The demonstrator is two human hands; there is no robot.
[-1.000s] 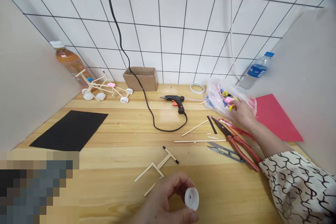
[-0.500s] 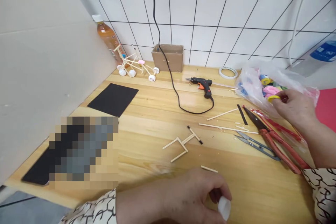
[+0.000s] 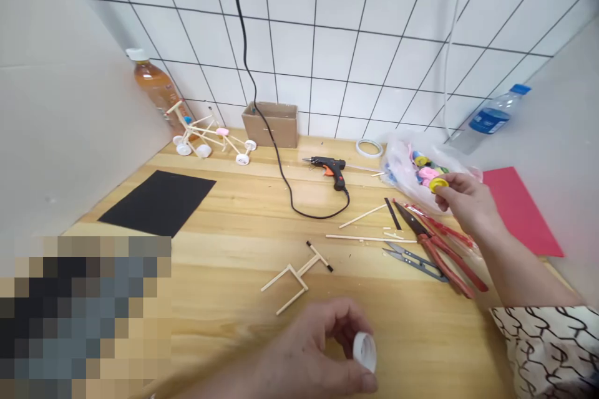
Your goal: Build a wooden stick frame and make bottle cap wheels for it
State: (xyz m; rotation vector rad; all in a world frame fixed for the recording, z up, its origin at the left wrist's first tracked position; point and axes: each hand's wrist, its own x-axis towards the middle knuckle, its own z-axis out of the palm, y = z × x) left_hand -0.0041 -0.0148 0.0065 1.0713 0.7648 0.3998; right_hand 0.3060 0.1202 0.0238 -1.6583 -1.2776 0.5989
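Between the thumb and fingers of my left hand [image 3: 322,349] is a white bottle cap [image 3: 365,352], its hollow side turned to the right. My right hand [image 3: 472,202] pinches a yellow bottle cap [image 3: 438,185] just in front of a clear plastic bag [image 3: 397,165]. Pink and other coloured pieces show inside the bag. Above my left hand a small frame of wooden sticks [image 3: 297,273] lies flat, its crossbar tipped in black. Red-handled shears [image 3: 447,259] and grey thread snips [image 3: 416,262] lie between my two hands.
A black glue gun [image 3: 330,168] with its cord lies mid-table. At the back stand a stick-built tricycle [image 3: 210,131], a cardboard box [image 3: 274,128], an amber drink bottle [image 3: 152,84] and a tape roll [image 3: 369,148]. Black sheet [image 3: 156,202] left, red sheet [image 3: 521,212] right, water bottle [image 3: 491,118] behind.
The view has swung right and up. My right hand has drawn the yellow cap slightly away from the bag's contents. My left hand has turned the white cap, showing its hollow inside.
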